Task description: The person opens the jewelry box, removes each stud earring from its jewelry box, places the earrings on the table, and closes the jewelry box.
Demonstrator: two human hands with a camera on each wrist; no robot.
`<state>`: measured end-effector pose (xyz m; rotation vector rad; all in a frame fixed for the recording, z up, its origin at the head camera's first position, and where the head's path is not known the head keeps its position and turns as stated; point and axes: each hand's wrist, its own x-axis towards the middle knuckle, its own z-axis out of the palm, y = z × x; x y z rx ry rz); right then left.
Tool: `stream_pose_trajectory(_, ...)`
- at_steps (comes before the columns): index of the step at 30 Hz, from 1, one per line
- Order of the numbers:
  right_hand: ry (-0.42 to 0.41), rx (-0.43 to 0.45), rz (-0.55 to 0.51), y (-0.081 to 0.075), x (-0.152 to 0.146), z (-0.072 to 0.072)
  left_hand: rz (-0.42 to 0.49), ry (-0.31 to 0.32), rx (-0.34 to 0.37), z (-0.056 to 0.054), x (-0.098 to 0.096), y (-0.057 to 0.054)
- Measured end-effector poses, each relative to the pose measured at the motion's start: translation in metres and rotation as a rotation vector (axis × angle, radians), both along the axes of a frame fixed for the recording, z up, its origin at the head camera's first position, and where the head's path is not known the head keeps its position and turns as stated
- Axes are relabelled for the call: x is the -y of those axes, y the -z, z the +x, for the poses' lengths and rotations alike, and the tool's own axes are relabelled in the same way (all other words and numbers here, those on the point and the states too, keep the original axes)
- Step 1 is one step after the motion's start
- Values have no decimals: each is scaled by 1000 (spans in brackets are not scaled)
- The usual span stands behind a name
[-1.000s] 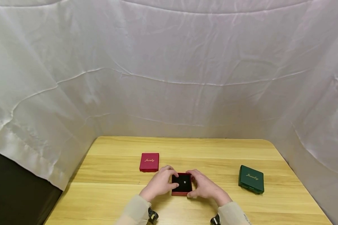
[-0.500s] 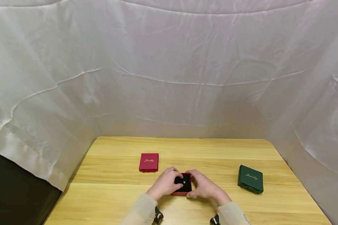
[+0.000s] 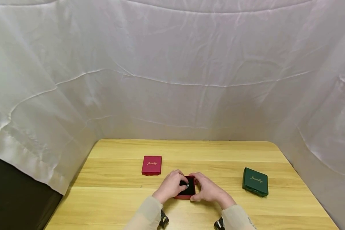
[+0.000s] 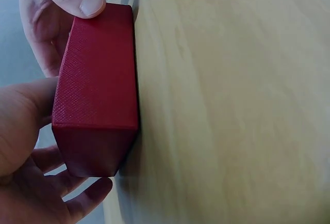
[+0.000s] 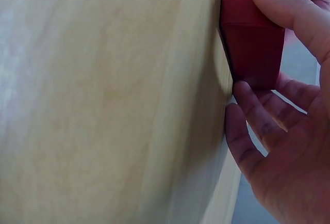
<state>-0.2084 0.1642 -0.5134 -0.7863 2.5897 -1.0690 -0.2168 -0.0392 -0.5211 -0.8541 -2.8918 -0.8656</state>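
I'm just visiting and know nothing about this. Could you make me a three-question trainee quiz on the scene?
1. Fill in: Both the green box and the crimson box are marked with the word ____.
2. Multiple choice: What colour is the lining of the open red box? a) white b) black c) green
3. True or false: The right hand rests on the green box.

Key: 1. Jewelry. 2. b) black. 3. False; it grips the open red box.
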Motion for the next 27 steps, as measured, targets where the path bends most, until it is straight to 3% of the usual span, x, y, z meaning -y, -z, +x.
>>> stream_pose_trajectory(12,4,3,7,3,-1,-2,15,14,-47,-1,-3,1)
stream_pose_trajectory(21,13,29,7,1,0,-1,-13,9,-13,0,-2,1)
stream_pose_trajectory(27,11,37,-1,2,0,0,41,26,10,1,3,1)
